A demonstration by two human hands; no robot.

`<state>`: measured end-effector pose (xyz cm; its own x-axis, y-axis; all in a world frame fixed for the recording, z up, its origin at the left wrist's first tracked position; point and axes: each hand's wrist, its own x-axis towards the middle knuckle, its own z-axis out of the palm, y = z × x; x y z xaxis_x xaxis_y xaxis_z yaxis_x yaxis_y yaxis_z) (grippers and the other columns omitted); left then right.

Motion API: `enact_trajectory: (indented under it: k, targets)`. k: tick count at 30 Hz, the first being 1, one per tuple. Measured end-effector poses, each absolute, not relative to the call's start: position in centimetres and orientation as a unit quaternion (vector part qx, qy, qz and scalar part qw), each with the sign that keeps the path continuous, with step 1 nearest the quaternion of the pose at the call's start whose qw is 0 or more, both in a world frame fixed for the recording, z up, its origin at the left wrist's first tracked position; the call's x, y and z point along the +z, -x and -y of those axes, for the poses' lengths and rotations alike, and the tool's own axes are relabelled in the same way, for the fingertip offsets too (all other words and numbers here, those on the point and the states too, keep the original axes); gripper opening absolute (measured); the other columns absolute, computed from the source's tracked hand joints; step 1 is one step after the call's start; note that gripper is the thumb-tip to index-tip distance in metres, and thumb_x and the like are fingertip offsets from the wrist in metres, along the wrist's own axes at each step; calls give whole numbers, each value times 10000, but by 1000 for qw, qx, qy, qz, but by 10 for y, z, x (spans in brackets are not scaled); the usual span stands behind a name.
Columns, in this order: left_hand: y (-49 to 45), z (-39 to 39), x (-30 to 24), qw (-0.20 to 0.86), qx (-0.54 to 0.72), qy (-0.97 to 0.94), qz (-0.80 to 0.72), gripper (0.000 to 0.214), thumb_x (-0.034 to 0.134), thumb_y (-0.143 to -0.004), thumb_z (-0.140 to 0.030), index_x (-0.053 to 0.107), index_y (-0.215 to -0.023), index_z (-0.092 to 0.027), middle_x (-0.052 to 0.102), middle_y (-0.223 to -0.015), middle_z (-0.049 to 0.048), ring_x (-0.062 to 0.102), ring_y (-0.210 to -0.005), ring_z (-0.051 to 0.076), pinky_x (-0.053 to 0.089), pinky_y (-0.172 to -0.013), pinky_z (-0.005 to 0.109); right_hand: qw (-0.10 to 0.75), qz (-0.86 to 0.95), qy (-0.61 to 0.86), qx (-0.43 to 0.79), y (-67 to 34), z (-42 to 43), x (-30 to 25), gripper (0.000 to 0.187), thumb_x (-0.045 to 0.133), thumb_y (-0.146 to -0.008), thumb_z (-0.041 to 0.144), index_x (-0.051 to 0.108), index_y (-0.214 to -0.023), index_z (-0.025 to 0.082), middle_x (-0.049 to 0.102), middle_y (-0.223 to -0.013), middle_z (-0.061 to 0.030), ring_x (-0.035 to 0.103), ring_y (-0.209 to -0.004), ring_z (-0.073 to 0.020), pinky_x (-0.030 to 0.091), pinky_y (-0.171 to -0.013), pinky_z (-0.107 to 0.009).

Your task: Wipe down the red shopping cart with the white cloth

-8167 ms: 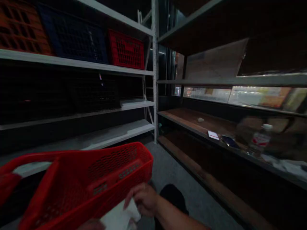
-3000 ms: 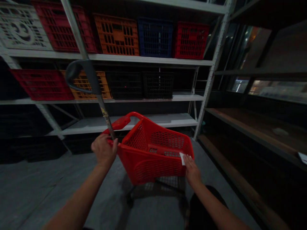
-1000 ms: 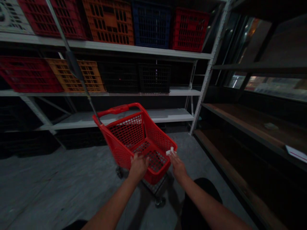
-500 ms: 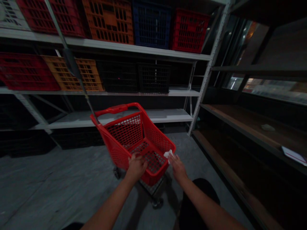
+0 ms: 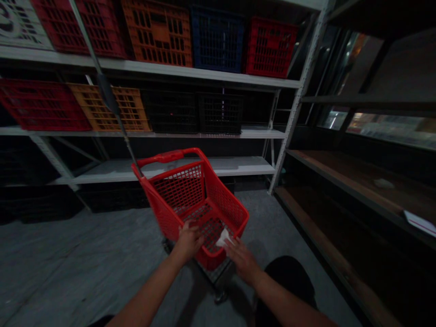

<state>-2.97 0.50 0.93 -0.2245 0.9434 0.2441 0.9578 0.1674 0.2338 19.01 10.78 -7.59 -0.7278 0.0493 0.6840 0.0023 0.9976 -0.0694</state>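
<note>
A red plastic shopping cart (image 5: 223,197) stands on the floor in front of me, its basket holding nothing I can see. My left hand (image 5: 190,240) is wrapped over the near left part of the basket's rim. At the near right corner, my right hand (image 5: 240,259) presses a crumpled white cloth or tissue (image 5: 224,238) against the rim. That hand's fingers are closed on the white piece, which juts out over the inside of the basket. A thin pole (image 5: 111,97) rises from the cart's handle end toward the upper left.
White metal shelving (image 5: 204,72) behind the cart carries crates, among them an orange crate (image 5: 158,34) and a blue crate (image 5: 218,41). Brown shelves (image 5: 340,175) run along the right, with a flat white item (image 5: 420,223) on one. My dark-clad knee (image 5: 289,281) is close by.
My right hand has slid the white cloth left along the basket's front rim, from the right corner. My left hand has shifted slightly left, still on the rim.
</note>
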Motion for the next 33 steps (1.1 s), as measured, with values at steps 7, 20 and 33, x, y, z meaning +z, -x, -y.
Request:
enact_trajectory:
  k: [7, 20, 33]
  targets:
    - [64, 17, 4, 20, -147, 677, 721, 277, 422, -780, -200, 607, -575, -204, 613, -726, 11, 472, -990, 194, 279, -992, 418, 405, 902, 139, 56, -214, -207, -69, 552, 283, -822, 15, 421, -1320, 207, 487, -1316, -75, 370, -1273, -176, 334, -1038, -476]
    - [1, 14, 22, 29, -93, 575, 812, 362, 358, -854, -402, 615, -1021, -210, 632, -1101, 88, 540, -1046, 239, 240, -1015, 519, 465, 820, 218, 254, -166, -131, -53, 174, 515, -830, 214, 688, -830, 200, 619, -859, -63, 600, -798, -164, 499, -717, -276]
    - [-26, 10, 0, -34, -36, 603, 796, 468, 256, -884, -452, 630, -903, -171, 703, -808, 118, 662, -768, 244, 483, -678, 344, 396, 843, 231, 281, -85, -186, -6, 164, 531, -778, 114, 649, -684, 180, 565, -743, -16, 540, -743, -137, 422, -713, -236]
